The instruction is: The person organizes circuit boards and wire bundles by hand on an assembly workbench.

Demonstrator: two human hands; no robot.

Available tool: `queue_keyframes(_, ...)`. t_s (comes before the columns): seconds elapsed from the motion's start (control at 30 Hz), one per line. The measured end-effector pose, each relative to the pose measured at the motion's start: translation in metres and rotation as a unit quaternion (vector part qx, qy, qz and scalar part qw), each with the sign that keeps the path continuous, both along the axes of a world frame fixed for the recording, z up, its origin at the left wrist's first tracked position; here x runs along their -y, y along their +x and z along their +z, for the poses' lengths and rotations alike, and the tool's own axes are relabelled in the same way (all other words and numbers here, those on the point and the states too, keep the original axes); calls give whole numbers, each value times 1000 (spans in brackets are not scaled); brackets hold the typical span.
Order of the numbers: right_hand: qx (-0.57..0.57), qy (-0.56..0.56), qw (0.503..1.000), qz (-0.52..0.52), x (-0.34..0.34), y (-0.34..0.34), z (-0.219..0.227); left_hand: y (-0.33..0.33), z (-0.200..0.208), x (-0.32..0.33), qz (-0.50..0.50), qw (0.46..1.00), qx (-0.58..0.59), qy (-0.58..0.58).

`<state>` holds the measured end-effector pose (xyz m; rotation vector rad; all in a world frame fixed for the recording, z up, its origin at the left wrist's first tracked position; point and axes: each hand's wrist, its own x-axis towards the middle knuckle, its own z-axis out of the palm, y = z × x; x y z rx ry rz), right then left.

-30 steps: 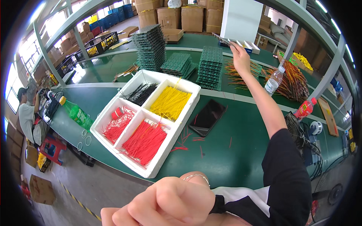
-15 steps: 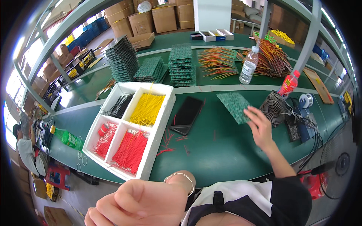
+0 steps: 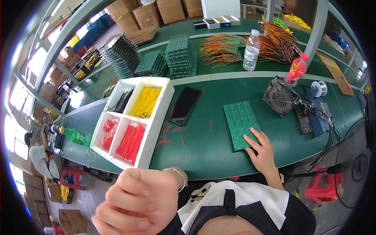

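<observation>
A green printed circuit board [image 3: 239, 121] lies on the green worktable, apparently flat. My right hand [image 3: 260, 152] grips its near right corner, fingers over the top face and thumb at the near edge. Close in front at the lower middle, my left hand [image 3: 135, 201] is raised in a loose fist, with nothing seen sticking out of it. Left of the board stands a white foam tray [image 3: 159, 119] with compartments of black wires [image 3: 124, 101], yellow wires [image 3: 145, 102] and red wires [image 3: 131, 143]. Loose red wires [image 3: 165, 133] lie beside the tray.
A dark phone [image 3: 187, 105] lies right of the tray. Behind stand stacked boards [image 3: 181, 55], bundled wires [image 3: 221, 50], a clear water bottle [image 3: 251, 53] and a red bottle [image 3: 296, 70]. At right are a round-grilled fan [image 3: 280, 97] and a wire spool [image 3: 319, 89].
The circuit board has gone from tilted to lying on the table, nearer me, with my right hand still on it. My left hand has curled tighter. The whole view has shifted.
</observation>
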<state>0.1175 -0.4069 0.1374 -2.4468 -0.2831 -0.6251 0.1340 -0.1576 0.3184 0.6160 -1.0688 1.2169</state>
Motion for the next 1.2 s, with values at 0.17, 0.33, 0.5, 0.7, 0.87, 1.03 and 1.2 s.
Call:
queue_keyframes(0.17,-36,-30,999,4,10,-5,-7,15,-23,4,202,962,-18,182)
queue_keyframes(0.33,-56,-30,998,28,11,-6,-2,33,-65,-58,562,678,-200,429)
queue_keyframes(0.5,-82,-50,994,43,12,-4,-4,23,-96,-127,656,470,-359,468)
queue_keyframes(0.7,-100,-64,992,47,12,-3,-6,2,-126,-124,570,443,-522,454)
queue_keyframes(0.87,-99,-82,991,35,10,-3,-6,9,-140,-126,619,404,-504,447)
queue_keyframes(1.03,-107,-72,991,35,8,-2,-4,8,-144,-124,655,337,-490,465)
queue_keyframes(1.2,-108,-60,992,38,8,0,-7,1,-143,-115,665,316,-504,452)
